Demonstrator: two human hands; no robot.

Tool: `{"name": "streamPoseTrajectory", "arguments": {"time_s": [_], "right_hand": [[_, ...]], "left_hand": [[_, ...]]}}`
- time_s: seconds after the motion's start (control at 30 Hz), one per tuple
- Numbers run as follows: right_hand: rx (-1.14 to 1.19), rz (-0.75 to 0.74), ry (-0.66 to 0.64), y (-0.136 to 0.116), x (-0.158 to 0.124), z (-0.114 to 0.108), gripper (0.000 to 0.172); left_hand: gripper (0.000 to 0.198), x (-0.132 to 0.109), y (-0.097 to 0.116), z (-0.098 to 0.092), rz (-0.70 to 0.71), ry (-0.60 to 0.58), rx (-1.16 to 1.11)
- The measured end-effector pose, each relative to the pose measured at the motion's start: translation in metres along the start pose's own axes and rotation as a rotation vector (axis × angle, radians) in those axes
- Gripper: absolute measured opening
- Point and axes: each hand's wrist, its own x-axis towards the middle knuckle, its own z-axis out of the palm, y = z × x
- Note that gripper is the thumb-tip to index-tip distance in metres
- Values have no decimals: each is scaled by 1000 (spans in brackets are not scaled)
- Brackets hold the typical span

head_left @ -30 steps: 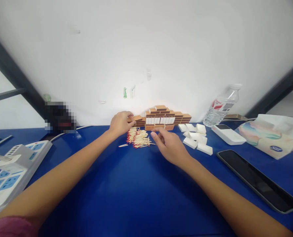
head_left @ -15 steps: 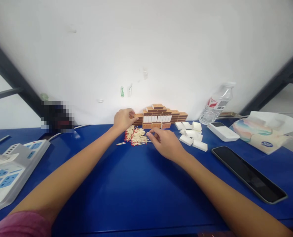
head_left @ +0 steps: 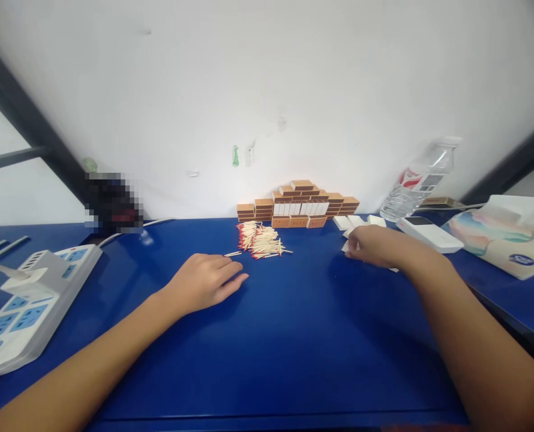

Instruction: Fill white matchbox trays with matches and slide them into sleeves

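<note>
My left hand (head_left: 206,279) hovers at or just above the blue table in front of the loose matches, its fingers loosely stretched and nothing in them. A heap of red-tipped matches (head_left: 260,241) lies beyond it, with a couple of strays at the left. At the right, my right hand (head_left: 377,246) reaches into several white matchbox trays (head_left: 377,221), thumb and forefinger bent around one white tray (head_left: 345,246); the hand hides much of it. Orange-brown matchboxes (head_left: 302,185) stand stacked in a stepped wall behind the matches, with a row of white ends upright in the middle.
A clear plastic bottle (head_left: 417,183) leans by the wall at the right. Near it are a white device (head_left: 429,234), a tissue pack (head_left: 505,234) and a dark phone (head_left: 510,315), partly covered by my right arm. A power strip (head_left: 42,306) lies at the left.
My left hand has drawn back from the matchbox wall toward me. My right hand has moved from the match heap rightward to the white trays. The view has shifted slightly left.
</note>
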Motion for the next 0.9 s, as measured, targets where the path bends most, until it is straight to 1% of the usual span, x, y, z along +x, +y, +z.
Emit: {"name": "streamPoseTrajectory", "arguments": {"time_s": [0.07, 0.13, 0.17, 0.2, 0.27, 0.33, 0.37, 0.4, 0.47, 0.53, 0.57, 0.67, 0.73, 0.77, 0.9], "right_hand": [[25, -85, 77, -12, -2, -1, 17], [108, -238, 195, -34, -8, -1, 18], [171, -330, 230, -48, -14, 0, 19], [243, -431, 231, -65, -20, 2, 20], [341, -618, 170, -98, -35, 9, 19], [344, -748, 140, -128, -48, 19, 16], [340, -802, 129, -139, -53, 23, 13], [343, -840, 119, -146, -55, 27, 12], [397, -854, 125, -152, -55, 32, 11], [493, -798, 157, -149, -48, 32, 14], [538, -756, 187, -145, -43, 32, 15], [559, -669, 294, -135, -25, 30, 16], [508, -660, 325, -132, -14, 32, 15], [490, -660, 325, -132, -10, 34, 14], [463, -653, 323, -137, 0, 38, 16]], "left_hand": [[25, -7, -5, 1, -32, -8, -25], [22, -10, -5, 0, -75, 28, -44], [23, -10, -4, -1, -98, 38, -56], [25, -10, -2, -1, -124, 35, -71], [37, -9, 3, 0, -186, -22, -107], [51, -8, 7, 1, -238, -120, -149], [55, -8, 8, 1, -254, -175, -172], [54, -8, 9, 2, -267, -224, -192], [46, -8, 10, 3, -279, -296, -226], [42, -8, 12, 4, -288, -323, -245], [43, -8, 13, 5, -297, -326, -246], [55, -7, 16, 9, -330, -312, -226], [63, -6, 19, 12, -341, -311, -220], [62, -5, 20, 13, -340, -319, -228], [45, -3, 23, 12, -331, -368, -306]]}}
